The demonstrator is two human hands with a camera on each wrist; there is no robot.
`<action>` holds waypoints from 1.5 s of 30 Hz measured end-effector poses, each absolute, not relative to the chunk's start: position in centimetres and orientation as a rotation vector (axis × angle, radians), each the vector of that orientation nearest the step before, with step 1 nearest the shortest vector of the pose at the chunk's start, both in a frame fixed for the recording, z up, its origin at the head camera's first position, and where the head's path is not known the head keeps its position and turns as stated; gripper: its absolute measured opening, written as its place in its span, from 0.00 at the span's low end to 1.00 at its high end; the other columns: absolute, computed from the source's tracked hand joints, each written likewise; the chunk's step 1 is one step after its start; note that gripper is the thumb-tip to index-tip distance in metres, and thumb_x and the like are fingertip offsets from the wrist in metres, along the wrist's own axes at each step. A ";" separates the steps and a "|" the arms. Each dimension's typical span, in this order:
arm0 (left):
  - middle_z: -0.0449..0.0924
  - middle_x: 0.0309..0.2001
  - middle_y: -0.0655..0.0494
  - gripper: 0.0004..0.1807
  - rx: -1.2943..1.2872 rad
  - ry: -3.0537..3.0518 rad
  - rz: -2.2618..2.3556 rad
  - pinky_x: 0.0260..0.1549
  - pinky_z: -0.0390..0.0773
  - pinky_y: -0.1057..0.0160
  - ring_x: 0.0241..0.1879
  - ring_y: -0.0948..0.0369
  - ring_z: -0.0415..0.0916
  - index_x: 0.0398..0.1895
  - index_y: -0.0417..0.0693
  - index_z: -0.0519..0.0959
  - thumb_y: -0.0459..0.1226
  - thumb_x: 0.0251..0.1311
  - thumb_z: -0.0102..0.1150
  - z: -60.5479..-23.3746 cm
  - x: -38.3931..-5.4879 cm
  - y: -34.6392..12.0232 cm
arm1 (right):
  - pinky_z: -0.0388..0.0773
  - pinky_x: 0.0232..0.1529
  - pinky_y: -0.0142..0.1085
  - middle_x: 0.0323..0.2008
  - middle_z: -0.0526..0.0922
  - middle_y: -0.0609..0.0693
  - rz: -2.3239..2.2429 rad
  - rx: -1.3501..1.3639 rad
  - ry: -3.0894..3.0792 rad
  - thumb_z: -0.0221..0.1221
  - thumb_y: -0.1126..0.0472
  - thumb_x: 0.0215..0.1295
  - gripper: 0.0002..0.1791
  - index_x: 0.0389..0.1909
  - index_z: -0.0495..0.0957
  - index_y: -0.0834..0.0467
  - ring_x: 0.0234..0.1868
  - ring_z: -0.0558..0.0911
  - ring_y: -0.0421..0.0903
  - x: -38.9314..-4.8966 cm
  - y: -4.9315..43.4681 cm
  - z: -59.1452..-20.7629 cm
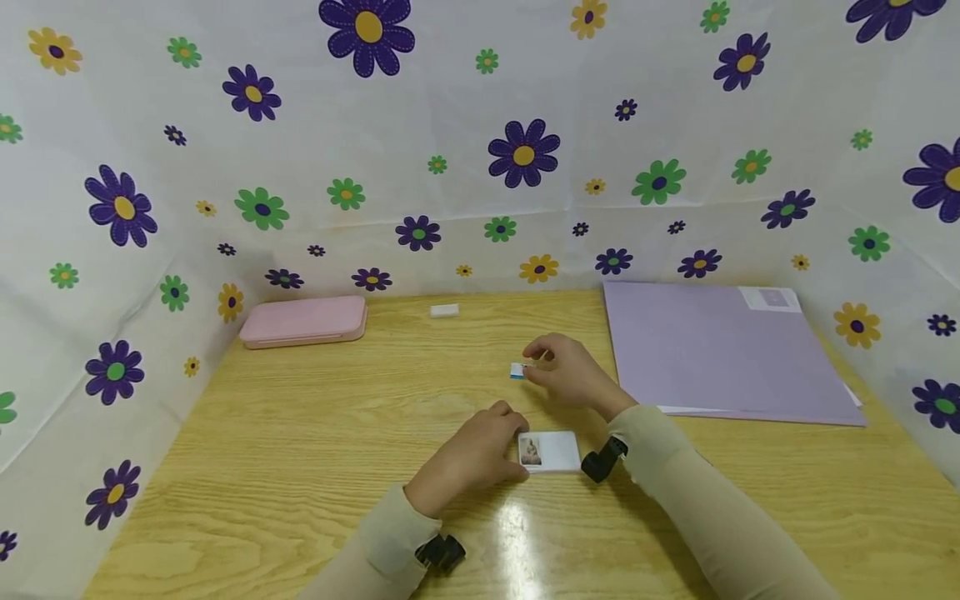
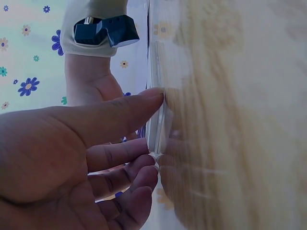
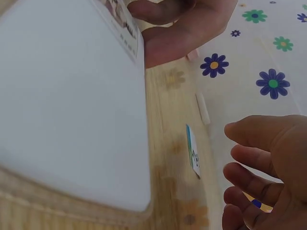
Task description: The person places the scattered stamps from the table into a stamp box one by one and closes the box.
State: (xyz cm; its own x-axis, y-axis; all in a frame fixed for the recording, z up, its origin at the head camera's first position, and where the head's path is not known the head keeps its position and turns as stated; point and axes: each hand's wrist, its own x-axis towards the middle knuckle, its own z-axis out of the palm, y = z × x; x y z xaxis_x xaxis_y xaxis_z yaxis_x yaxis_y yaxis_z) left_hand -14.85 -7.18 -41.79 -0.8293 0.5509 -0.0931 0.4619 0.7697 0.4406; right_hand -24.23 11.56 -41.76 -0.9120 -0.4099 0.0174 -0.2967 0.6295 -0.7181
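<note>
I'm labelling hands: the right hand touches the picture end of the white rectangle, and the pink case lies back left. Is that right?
Not quite: the left hand touches the picture end of the white rectangle, as the head view shows. The pink case does lie back left.

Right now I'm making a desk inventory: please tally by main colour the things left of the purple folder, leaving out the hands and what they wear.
Pink: 1, case
White: 2, block and picture slab
Blue-and-white: 1, small piece
Total: 4
</note>
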 end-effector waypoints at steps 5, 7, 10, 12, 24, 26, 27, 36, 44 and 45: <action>0.73 0.48 0.55 0.28 0.794 2.747 0.595 0.48 0.73 0.63 0.44 0.59 0.72 0.54 0.43 0.79 0.44 0.52 0.76 -41.9 -14.8 -7.1 | 0.74 0.53 0.48 0.53 0.77 0.55 -1.134 -0.514 2.713 0.63 0.57 0.67 0.20 0.57 0.78 0.61 0.55 0.74 0.54 -24.8 11.7 -42.4; 0.73 0.49 0.55 0.28 0.784 2.747 0.596 0.48 0.73 0.62 0.45 0.59 0.72 0.54 0.44 0.79 0.44 0.52 0.76 -41.8 -14.8 -7.1 | 0.73 0.54 0.48 0.53 0.76 0.55 -1.115 -0.508 2.714 0.63 0.57 0.67 0.20 0.57 0.77 0.61 0.54 0.74 0.54 -25.1 11.7 -42.6; 0.73 0.49 0.55 0.28 0.777 2.750 0.596 0.48 0.74 0.62 0.45 0.59 0.72 0.54 0.44 0.79 0.44 0.52 0.76 -41.8 -14.7 -7.2 | 0.73 0.54 0.47 0.53 0.76 0.55 -1.084 -0.513 2.713 0.63 0.57 0.68 0.20 0.57 0.77 0.61 0.53 0.74 0.53 -25.4 11.6 -42.9; 0.73 0.49 0.55 0.28 0.784 2.751 0.597 0.48 0.74 0.62 0.45 0.59 0.72 0.54 0.44 0.79 0.44 0.52 0.76 -41.8 -14.7 -7.2 | 0.73 0.54 0.47 0.52 0.76 0.55 -1.058 -0.510 2.722 0.63 0.57 0.67 0.19 0.56 0.78 0.61 0.51 0.74 0.52 -25.4 11.6 -43.0; 0.73 0.47 0.54 0.27 0.811 2.751 0.590 0.47 0.73 0.64 0.43 0.60 0.71 0.54 0.42 0.79 0.43 0.52 0.76 -41.4 -14.8 -7.1 | 0.72 0.52 0.46 0.44 0.77 0.53 -0.973 -0.549 2.781 0.65 0.59 0.66 0.11 0.46 0.82 0.58 0.46 0.75 0.50 -25.7 11.8 -43.4; 0.73 0.47 0.54 0.27 0.808 2.749 0.588 0.48 0.73 0.64 0.43 0.60 0.71 0.54 0.42 0.79 0.43 0.52 0.75 -41.5 -14.8 -7.1 | 0.73 0.51 0.46 0.43 0.77 0.52 -0.959 -0.551 2.782 0.65 0.59 0.66 0.10 0.45 0.82 0.58 0.45 0.75 0.50 -25.7 11.8 -43.4; 0.73 0.47 0.54 0.27 0.807 2.749 0.585 0.48 0.73 0.64 0.44 0.60 0.71 0.54 0.42 0.79 0.43 0.52 0.75 -41.5 -14.8 -7.1 | 0.73 0.51 0.46 0.43 0.77 0.52 -0.953 -0.555 2.781 0.65 0.59 0.66 0.09 0.44 0.82 0.58 0.45 0.75 0.50 -25.7 11.8 -43.4; 0.73 0.48 0.54 0.28 0.796 2.749 0.576 0.48 0.73 0.64 0.44 0.60 0.71 0.55 0.43 0.79 0.44 0.52 0.75 -41.7 -14.8 -7.2 | 0.73 0.42 0.41 0.36 0.77 0.50 -0.996 -0.545 2.744 0.64 0.62 0.65 0.04 0.37 0.80 0.56 0.38 0.74 0.48 -25.6 11.5 -43.2; 0.72 0.47 0.55 0.28 0.795 2.756 0.580 0.46 0.73 0.64 0.43 0.60 0.71 0.54 0.43 0.79 0.44 0.52 0.76 -41.8 -14.8 -7.1 | 0.75 0.32 0.37 0.32 0.79 0.51 -1.113 -0.475 2.656 0.66 0.65 0.63 0.10 0.42 0.76 0.57 0.32 0.76 0.47 -25.0 11.6 -42.4; 0.72 0.47 0.55 0.28 0.792 2.757 0.581 0.46 0.73 0.64 0.43 0.60 0.71 0.54 0.43 0.79 0.44 0.51 0.76 -41.8 -14.8 -7.1 | 0.75 0.31 0.37 0.32 0.79 0.51 -1.130 -0.476 2.645 0.66 0.66 0.63 0.10 0.43 0.76 0.58 0.31 0.75 0.47 -25.0 11.6 -42.3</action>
State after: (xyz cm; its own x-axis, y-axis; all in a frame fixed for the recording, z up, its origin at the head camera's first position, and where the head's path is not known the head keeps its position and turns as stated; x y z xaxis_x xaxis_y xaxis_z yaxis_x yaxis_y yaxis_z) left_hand -14.84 -7.11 -41.85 -0.8322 0.5464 -0.0944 0.4619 0.7773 0.4272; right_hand -24.98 11.64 -42.30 -0.9218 -0.3796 -0.0789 -0.2055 0.6508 -0.7309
